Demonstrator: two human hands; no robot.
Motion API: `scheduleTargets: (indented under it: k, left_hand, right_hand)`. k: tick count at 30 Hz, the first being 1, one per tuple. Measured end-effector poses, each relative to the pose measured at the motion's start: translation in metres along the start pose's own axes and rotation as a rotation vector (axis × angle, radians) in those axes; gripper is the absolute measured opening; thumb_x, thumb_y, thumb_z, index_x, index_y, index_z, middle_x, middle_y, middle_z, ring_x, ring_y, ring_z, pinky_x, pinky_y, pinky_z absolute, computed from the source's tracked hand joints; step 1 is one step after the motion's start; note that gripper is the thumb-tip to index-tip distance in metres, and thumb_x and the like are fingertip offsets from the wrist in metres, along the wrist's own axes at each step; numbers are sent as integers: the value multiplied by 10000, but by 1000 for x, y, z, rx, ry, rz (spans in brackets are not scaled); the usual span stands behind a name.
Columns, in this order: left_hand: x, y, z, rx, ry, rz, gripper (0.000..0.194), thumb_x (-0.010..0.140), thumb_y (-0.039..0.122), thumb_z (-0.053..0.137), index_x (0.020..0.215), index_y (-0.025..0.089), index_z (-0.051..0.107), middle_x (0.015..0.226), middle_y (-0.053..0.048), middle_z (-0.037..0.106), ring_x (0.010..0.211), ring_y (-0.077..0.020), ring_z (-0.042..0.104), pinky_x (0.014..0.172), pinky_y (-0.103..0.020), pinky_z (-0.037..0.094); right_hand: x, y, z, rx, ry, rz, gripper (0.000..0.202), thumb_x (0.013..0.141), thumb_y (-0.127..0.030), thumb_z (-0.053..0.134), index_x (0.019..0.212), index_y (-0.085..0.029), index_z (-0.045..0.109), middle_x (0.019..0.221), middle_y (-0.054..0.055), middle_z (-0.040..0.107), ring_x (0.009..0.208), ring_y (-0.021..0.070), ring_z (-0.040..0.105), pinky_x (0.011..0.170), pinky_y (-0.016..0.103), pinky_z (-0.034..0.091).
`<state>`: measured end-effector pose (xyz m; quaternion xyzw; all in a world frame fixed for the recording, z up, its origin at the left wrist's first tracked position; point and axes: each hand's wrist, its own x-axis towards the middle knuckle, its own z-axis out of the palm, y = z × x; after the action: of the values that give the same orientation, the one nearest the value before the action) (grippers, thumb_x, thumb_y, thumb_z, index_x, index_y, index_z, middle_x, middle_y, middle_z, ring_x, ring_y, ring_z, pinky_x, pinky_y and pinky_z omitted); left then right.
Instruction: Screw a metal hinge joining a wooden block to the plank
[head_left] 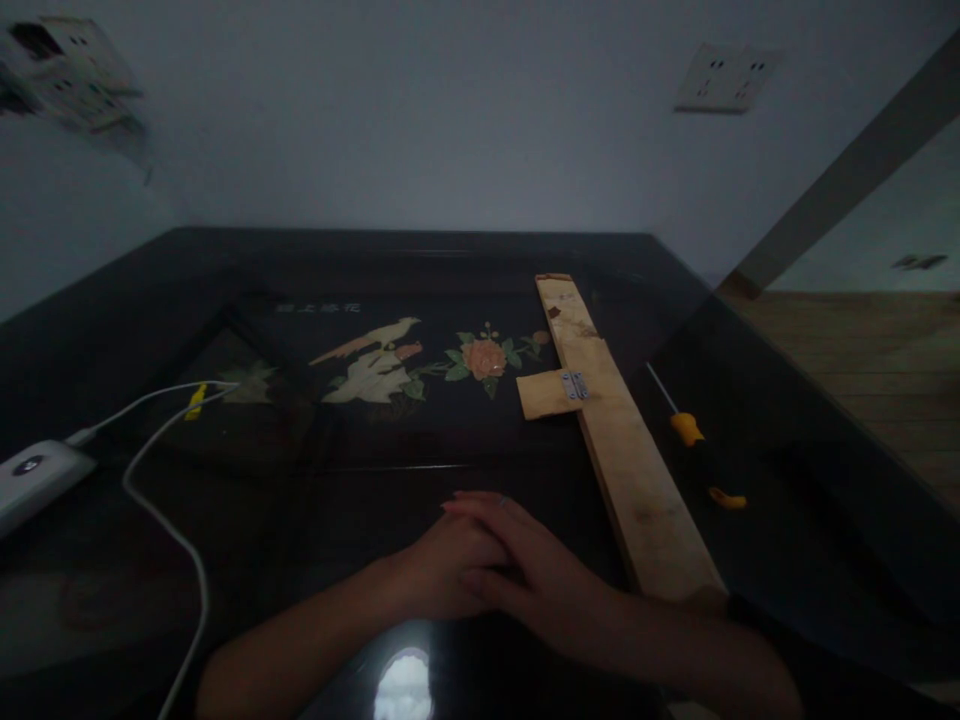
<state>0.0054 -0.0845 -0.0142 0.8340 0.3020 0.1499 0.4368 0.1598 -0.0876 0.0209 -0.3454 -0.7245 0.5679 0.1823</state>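
Hands, left (450,560) and right (536,575), clasped over the dark table (420,445), fingers (491,510) folded around each other and gripping no object, lie left of the wooden board (641,470) (metal hinge (576,386) attached), with a screwdriver (685,428) beyond it.

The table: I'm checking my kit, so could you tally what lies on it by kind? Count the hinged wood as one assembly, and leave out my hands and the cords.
Hinged wooden assembly: 1
Yellow-and-black screwdriver: 1
White box: 1
Total: 3
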Motion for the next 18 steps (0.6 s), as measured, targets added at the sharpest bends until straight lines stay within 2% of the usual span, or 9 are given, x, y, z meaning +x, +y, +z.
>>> scheduleTargets:
  k: [11, 18]
  left_hand:
    - [1, 2, -1, 17, 5, 5, 229, 750, 72, 603, 944, 131, 709, 952, -81, 722, 935, -203, 649, 821, -296, 506]
    - [2, 5, -3, 1, -3, 7, 256, 735, 59, 591, 948, 146, 703, 965, -64, 714, 970, -204, 629, 848, -315, 497]
  right_hand:
    - [-1, -2, -1, 6, -9, 3, 521, 823, -239, 587, 1324, -256, 444, 1375, 61, 458, 1283, 175, 411, 1118, 407, 303]
    - [-1, -1, 0, -8, -6, -12, 519, 816, -221, 589, 1316, -237, 449, 1367, 61, 466, 1275, 160, 417, 1113, 375, 310]
